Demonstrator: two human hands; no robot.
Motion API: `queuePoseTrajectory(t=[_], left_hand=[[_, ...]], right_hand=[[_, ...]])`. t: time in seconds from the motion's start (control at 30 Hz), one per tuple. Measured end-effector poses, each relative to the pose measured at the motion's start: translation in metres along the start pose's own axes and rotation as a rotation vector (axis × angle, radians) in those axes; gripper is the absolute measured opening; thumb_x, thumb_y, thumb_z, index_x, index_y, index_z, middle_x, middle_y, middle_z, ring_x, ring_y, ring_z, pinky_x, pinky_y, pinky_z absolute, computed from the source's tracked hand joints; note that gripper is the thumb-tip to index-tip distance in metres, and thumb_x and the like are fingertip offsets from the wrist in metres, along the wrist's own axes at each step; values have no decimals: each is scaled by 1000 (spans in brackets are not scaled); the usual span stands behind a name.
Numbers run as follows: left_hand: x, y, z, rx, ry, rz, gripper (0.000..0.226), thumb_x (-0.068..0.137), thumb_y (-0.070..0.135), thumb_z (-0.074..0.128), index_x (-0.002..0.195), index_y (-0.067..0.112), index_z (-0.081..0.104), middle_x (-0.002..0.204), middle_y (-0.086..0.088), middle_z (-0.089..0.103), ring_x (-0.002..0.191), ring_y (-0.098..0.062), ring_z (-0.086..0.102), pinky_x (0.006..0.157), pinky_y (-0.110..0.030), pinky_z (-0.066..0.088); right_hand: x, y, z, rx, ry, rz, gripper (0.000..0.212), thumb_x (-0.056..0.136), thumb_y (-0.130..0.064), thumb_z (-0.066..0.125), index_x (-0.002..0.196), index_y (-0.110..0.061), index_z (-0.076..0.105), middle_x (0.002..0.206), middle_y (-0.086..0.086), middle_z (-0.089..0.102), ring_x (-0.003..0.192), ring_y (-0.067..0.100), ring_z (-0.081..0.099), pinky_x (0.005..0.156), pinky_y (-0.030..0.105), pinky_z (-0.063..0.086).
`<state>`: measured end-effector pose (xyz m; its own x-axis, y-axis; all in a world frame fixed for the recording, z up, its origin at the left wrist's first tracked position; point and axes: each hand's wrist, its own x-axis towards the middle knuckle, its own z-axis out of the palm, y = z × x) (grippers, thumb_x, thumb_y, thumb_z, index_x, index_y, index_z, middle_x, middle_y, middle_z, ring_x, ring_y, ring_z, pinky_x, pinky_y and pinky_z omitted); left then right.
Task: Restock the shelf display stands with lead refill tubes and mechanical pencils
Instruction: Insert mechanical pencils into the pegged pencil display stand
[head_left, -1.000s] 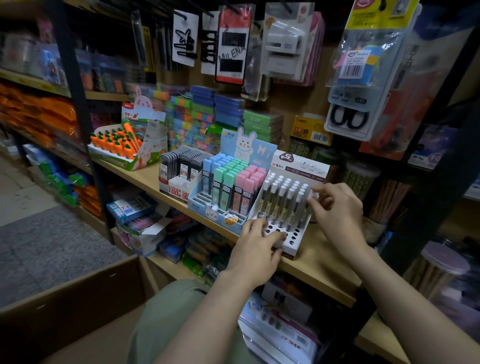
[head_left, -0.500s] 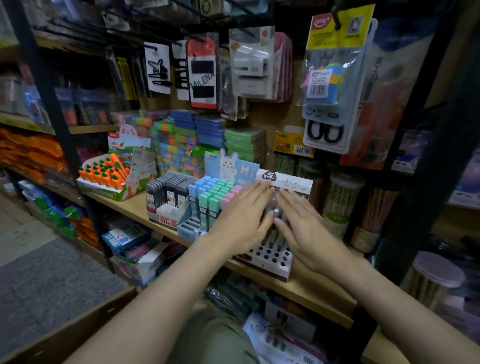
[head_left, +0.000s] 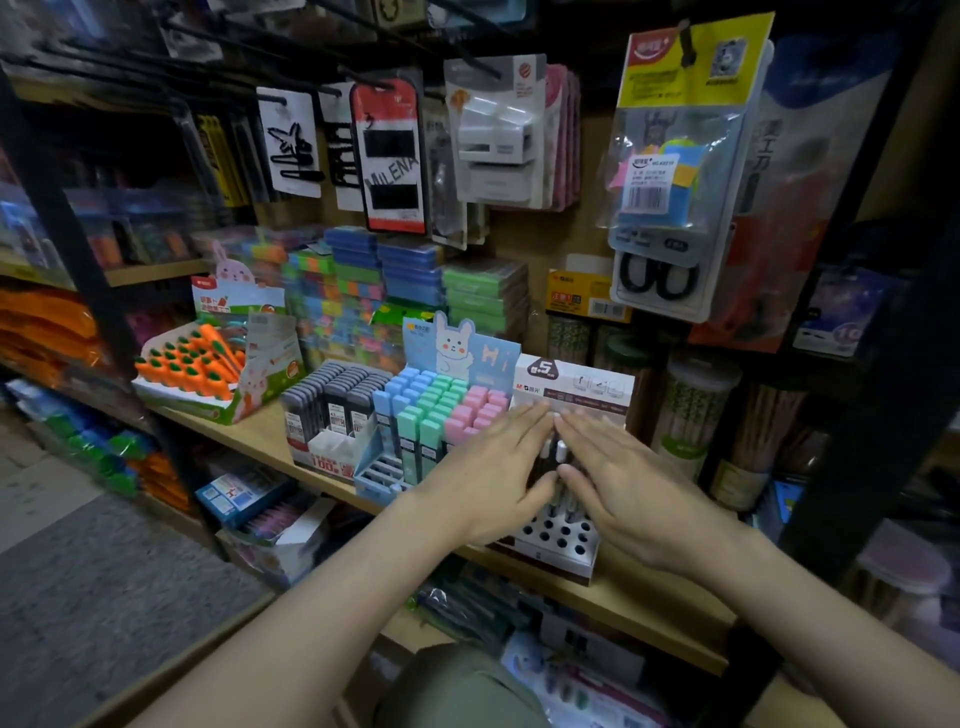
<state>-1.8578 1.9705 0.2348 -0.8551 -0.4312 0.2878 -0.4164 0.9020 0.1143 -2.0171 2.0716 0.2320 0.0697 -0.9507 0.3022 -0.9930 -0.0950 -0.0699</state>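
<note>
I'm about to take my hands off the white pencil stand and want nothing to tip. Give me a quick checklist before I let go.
1. Left hand flat on the pencils: ok.
2. Right hand flat beside it, holding nothing: ok.
3. White stand sitting fully on the shelf: ok.
4. Front holes filled: not ok, several empty.
5. Pencils seated evenly: cannot tell, hands cover them.
6. Pastel refill stand undisturbed alongside: ok.

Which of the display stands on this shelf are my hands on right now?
The white stand at the right end, with round holes in front. Both hands, left and right, lie flat on its pencils; the others are untouched.
</note>
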Motion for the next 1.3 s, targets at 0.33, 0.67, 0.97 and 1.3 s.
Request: queuePoseTrajectory(t=[0.33, 0.67, 0.97, 1.3], left_hand=[[-51, -124, -62, -60, 443, -291, 45, 102, 27, 42, 145, 14, 40, 157, 1, 28, 146, -11, 17, 120, -23, 8], [-75, -230, -52, 111, -95, -344, 67, 102, 36, 37, 155, 15, 2, 162, -1, -9, 147, -8, -14, 109, -16, -18], [-77, -229, -40, 61, -116, -362, 81, 94, 32, 52, 155, 15, 0, 162, 1, -10, 148, -9, -13, 121, -27, -5], [-59, -188, -45, -18, 14, -256, 61, 99, 38, 42, 154, 30, 16, 161, 16, 2, 146, -2, -10, 119, -26, -4]], right_hand=[[128, -88, -34, 266, -90, -147, 57, 105, -40, 29, 153, -10, 24, 161, 7, 22, 148, 16, 18, 120, 28, 11], [231, -157, 40, -186, -475, -142, 76, 102, -55, 16, 154, -4, -3, 163, 12, -4, 151, 24, -5, 121, 47, -8], [231, -147, 34, -149, -483, -153, 74, 102, -52, 18, 154, -6, -7, 163, 11, -8, 150, 21, -9, 120, 46, -10], [173, -57, -18, -43, -63, -152, 46, 103, -36, 35, 144, -18, 45, 151, -1, 42, 143, 15, 29, 120, 28, 6]])
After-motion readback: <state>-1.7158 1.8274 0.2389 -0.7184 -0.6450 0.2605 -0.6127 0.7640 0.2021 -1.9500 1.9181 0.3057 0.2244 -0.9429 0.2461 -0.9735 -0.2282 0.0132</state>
